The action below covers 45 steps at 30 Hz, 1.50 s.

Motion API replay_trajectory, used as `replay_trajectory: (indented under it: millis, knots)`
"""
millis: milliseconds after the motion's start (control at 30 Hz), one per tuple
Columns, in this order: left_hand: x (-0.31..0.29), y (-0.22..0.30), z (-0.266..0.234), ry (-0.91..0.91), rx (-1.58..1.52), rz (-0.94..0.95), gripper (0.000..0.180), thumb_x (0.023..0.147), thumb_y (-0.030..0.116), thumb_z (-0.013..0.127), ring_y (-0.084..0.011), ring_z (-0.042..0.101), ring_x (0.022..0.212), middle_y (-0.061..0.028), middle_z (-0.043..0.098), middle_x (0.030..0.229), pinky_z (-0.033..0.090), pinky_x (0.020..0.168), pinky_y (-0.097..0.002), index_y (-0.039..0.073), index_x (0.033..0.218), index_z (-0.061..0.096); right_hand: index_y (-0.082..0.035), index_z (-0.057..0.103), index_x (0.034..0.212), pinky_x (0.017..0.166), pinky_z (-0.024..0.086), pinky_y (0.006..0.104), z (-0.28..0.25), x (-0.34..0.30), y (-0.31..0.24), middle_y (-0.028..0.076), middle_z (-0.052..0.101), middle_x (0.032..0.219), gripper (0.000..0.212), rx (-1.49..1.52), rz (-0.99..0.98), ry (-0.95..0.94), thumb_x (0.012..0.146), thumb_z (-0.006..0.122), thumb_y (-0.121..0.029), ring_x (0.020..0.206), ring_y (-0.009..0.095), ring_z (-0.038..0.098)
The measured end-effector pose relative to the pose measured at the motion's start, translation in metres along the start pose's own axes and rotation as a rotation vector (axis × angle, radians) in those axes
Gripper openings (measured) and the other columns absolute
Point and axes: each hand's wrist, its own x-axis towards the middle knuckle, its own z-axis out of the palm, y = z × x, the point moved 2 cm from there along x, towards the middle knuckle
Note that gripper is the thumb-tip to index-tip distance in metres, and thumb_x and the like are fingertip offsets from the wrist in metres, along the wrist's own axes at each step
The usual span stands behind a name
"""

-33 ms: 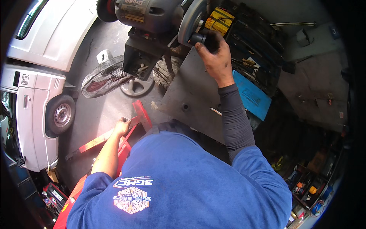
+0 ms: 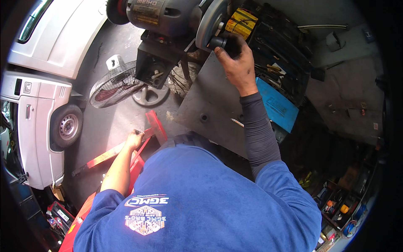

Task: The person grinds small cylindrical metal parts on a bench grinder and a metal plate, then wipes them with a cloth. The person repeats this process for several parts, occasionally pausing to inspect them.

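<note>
My right hand (image 2: 238, 63), in a dark arm sleeve, has its thumb and fingers closed round a short black cylindrical piece (image 2: 218, 42). That piece is against or very close to the side of the wheel (image 2: 210, 25) on a bench grinder (image 2: 161, 17); the exact contact is hidden. Low on the left, my left hand (image 2: 135, 138) is curled beside a red metal frame (image 2: 155, 128). Whatever its fingers hold, if anything, cannot be made out.
A dark metal plate (image 2: 201, 101) spreads below the grinder. Left of it stand a fan (image 2: 115, 84) and a white vehicle (image 2: 40, 126). A yellow box (image 2: 241, 23), a blue case (image 2: 277, 105) and scattered hand tools (image 2: 275, 71) lie to the right.
</note>
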Motion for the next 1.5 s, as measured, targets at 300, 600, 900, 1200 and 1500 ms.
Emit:
replay_trajectory:
  millis: [300, 600, 900, 1200, 1500]
  knots:
    - [0.014, -0.012, 0.006, -0.037, 0.003, -0.016, 0.063, 0.100, 0.041, 0.070, -0.0443, 0.069, 0.132, -0.0351, 0.073, 0.132, 0.053, 0.113, -0.0468, -0.012, 0.135, 0.067, 0.005, 0.071, 0.125, 0.093, 0.057, 0.0312, 0.004, 0.006, -0.003, 0.009, 0.078, 0.109, 0.035, -0.067, -0.008, 0.028, 0.096, 0.080, -0.014, 0.101, 0.016, 0.071]
    - [0.018, -0.019, 0.013, -0.059, 0.025, -0.004, 0.063, 0.102, 0.045, 0.065, -0.0463, 0.064, 0.137, -0.0347, 0.069, 0.139, 0.050, 0.117, -0.0485, -0.009, 0.135, 0.069, 0.005, 0.072, 0.125, 0.089, 0.057, 0.0314, 0.005, 0.003, 0.002, 0.010, 0.079, 0.109, 0.035, -0.069, 0.037, 0.033, 0.097, 0.077, -0.016, 0.097, 0.015, 0.072]
    - [0.021, -0.016, 0.014, -0.035, 0.003, -0.007, 0.062, 0.100, 0.043, 0.069, -0.0461, 0.068, 0.133, -0.0356, 0.072, 0.134, 0.053, 0.113, -0.0489, -0.008, 0.135, 0.068, 0.004, 0.073, 0.126, 0.080, 0.055, 0.0291, 0.004, 0.010, 0.003, 0.007, 0.078, 0.102, 0.035, -0.063, 0.046, 0.038, 0.099, 0.076, -0.018, 0.088, 0.013, 0.070]
    - [0.024, -0.013, 0.015, -0.028, 0.014, 0.027, 0.059, 0.101, 0.040, 0.070, -0.0453, 0.072, 0.127, -0.0338, 0.075, 0.126, 0.055, 0.109, -0.0481, -0.009, 0.134, 0.068, 0.004, 0.074, 0.127, 0.096, 0.057, 0.0338, 0.010, 0.005, 0.003, 0.011, 0.081, 0.112, 0.040, -0.044, 0.124, 0.051, 0.095, 0.078, -0.019, 0.102, 0.019, 0.074]
    - [0.007, 0.004, 0.003, -0.030, -0.072, 0.007, 0.055, 0.101, 0.040, 0.071, -0.0429, 0.075, 0.120, -0.0318, 0.077, 0.119, 0.057, 0.105, -0.0461, -0.009, 0.125, 0.069, -0.002, 0.064, 0.135, 0.072, 0.054, 0.0304, -0.005, -0.026, 0.002, 0.011, 0.074, 0.110, 0.037, 0.619, 0.450, -0.057, 0.104, 0.067, -0.021, 0.085, 0.018, 0.069]
